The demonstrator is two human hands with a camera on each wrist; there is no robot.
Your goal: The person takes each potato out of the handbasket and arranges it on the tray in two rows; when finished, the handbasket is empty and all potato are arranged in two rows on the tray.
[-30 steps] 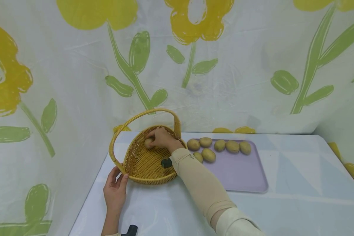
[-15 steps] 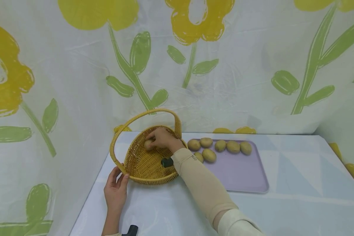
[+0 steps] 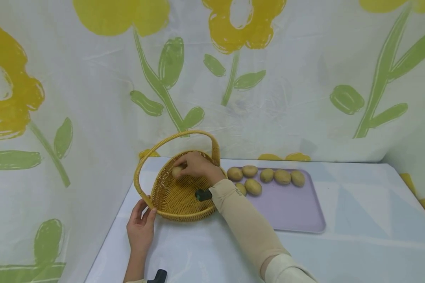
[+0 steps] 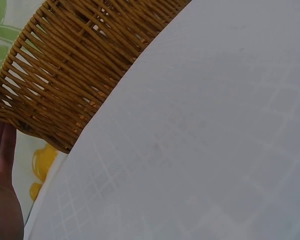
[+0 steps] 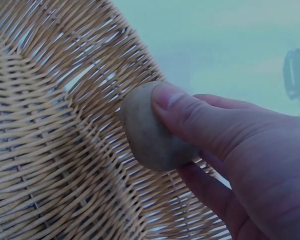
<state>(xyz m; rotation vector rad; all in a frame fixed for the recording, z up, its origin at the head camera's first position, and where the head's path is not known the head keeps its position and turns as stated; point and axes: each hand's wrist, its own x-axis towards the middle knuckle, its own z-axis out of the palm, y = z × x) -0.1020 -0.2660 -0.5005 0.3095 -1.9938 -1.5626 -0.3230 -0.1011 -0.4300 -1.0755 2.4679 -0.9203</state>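
Note:
A yellow wicker basket [image 3: 184, 198] with a tall arched handle stands at the left of the table. Inside it, near the far left wall, my right hand [image 3: 195, 164] grips a potato [image 5: 152, 130] between thumb and fingers. The right wrist view shows the potato close to the woven side; whether it touches cannot be told. My left hand [image 3: 141, 226] holds the basket's rim at the near left, by the foot of the handle. Only part of that hand shows in the left wrist view, beside the basket's woven wall [image 4: 80, 65].
To the right of the basket lies a light purple tray [image 3: 290, 212]. Several potatoes [image 3: 282, 177] sit along its far side and left part, some partly behind my right sleeve [image 3: 248, 216]. A flower-print cloth [image 3: 287, 78] hangs behind the table.
The view has shifted slightly, so everything sits a little further right. Both hands keep their holds, on the potato and on the basket rim, with hardly any movement.

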